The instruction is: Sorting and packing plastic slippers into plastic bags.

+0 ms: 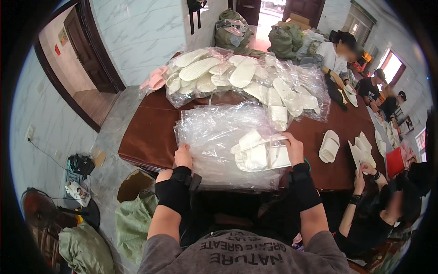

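On grey shirt [182,257], dk lettering [243,246]; hands [183,156] at clr bags [210,150], wht slippers [253,154].

Left wall [31,102]: pale marbling, and we see a brown door [86,50].
Floor [107,118]: we have a fan [39,208] near a green sack [86,249].
Far end: we spot more sacks [284,41] beside a bright doorway [270,23].

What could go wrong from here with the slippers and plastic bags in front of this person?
The clear bags lie in loose layers, so the left grip at their edge might catch several together.
The white slippers overlap at the right grip and could slide out of line on the plastic.
The wrapped slipper pile crowds the bags' far side and might slump onto them.
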The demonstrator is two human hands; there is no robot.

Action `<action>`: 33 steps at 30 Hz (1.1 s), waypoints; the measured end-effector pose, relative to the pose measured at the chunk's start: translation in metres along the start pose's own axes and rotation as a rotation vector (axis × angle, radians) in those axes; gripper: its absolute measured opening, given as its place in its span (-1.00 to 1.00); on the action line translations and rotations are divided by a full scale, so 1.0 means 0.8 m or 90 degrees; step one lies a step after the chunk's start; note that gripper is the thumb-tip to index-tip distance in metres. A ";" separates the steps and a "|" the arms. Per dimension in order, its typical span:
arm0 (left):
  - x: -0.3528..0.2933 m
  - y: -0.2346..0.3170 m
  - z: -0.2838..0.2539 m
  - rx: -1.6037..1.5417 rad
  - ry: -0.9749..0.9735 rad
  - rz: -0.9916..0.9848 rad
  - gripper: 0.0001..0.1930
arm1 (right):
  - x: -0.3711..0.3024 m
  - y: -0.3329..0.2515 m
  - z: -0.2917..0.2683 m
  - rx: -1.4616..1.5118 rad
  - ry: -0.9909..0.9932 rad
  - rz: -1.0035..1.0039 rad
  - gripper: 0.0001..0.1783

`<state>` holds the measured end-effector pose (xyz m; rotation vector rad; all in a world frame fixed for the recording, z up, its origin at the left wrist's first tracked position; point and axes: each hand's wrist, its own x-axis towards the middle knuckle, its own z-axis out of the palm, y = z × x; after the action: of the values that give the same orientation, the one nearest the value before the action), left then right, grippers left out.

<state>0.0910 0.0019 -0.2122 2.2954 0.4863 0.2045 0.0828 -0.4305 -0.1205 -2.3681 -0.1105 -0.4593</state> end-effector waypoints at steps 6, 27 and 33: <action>-0.034 0.090 -0.034 0.228 0.125 0.336 -0.57 | -0.015 0.001 -0.012 -0.043 0.087 -0.074 -0.70; -0.040 0.063 0.021 0.317 0.022 0.398 -0.22 | 0.021 -0.121 -0.077 0.109 0.470 -0.067 -0.63; -0.035 0.055 0.031 0.347 -0.013 0.392 -0.17 | -0.052 -0.035 0.054 -0.380 -0.089 -0.048 -0.70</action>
<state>0.0848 -0.0534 -0.1975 2.9257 -0.2286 0.3825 0.0510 -0.3791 -0.1470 -2.9918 -0.1414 -0.3994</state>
